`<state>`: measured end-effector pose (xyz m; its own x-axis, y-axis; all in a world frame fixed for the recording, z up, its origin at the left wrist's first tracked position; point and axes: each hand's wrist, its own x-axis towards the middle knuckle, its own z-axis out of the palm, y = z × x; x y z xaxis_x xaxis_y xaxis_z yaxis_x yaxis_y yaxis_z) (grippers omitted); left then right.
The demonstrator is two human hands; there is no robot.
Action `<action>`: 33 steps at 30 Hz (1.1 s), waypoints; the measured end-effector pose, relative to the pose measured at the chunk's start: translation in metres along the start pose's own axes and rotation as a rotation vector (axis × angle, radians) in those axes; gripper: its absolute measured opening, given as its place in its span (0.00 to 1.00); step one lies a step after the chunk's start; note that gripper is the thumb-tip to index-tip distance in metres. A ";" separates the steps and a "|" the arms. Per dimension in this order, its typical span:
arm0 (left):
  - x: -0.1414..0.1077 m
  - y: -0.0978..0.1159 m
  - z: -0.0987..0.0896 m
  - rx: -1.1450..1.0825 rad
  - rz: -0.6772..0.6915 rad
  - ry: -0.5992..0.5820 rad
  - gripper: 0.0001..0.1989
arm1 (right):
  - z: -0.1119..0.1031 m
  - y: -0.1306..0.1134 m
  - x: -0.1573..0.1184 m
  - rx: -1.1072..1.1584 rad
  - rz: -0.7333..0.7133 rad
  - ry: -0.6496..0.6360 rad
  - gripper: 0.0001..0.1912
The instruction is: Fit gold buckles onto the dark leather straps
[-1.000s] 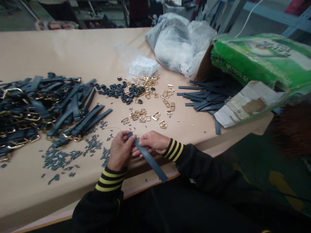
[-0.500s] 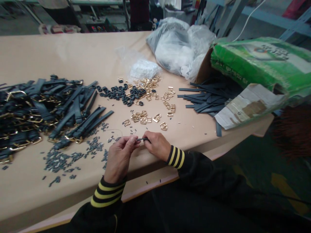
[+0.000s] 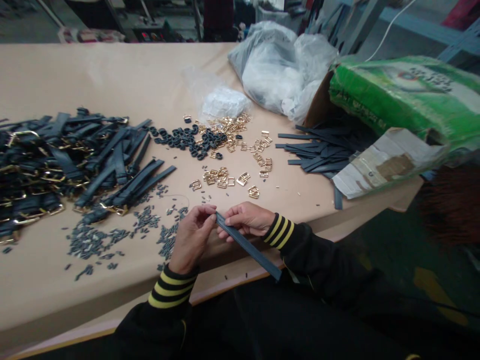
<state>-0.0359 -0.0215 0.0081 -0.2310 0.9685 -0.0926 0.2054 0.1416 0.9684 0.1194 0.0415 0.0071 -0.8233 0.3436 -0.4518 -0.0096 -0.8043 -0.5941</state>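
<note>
Lettering on green box (image 3: 408, 100) too blurred for us to read. Our left hand (image 3: 192, 237) pinches upper tip of dark strap (image 3: 252, 248), right hand (image 3: 253, 219) grips just below; strap slants past near edge of table (image 3: 123, 285). Small bits (image 3: 86, 241) left, gold buckles (image 3: 253, 191) ahead.

A big, crinkly plastic bag (image 3: 275, 72) sits at the back of the table (image 3: 45, 72). Behind it is a grey tub (image 3: 289, 22). To the right are a thin white cord (image 3: 393, 21) and a blue shelf (image 3: 420, 33). Something red (image 3: 460, 16) shows in the top corner. Lower down, a yellow mark (image 3: 437, 292) is on the dark green floor (image 3: 378, 245).
</note>
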 end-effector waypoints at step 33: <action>-0.007 0.001 0.010 -0.008 -0.067 -0.037 0.11 | 0.009 -0.008 -0.002 -0.380 -0.168 0.145 0.05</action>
<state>-0.0245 -0.0256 0.0073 -0.2083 0.9639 -0.1656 0.1830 0.2048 0.9616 0.1162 0.0427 0.0183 -0.7394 0.5411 -0.4005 0.0953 -0.5049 -0.8579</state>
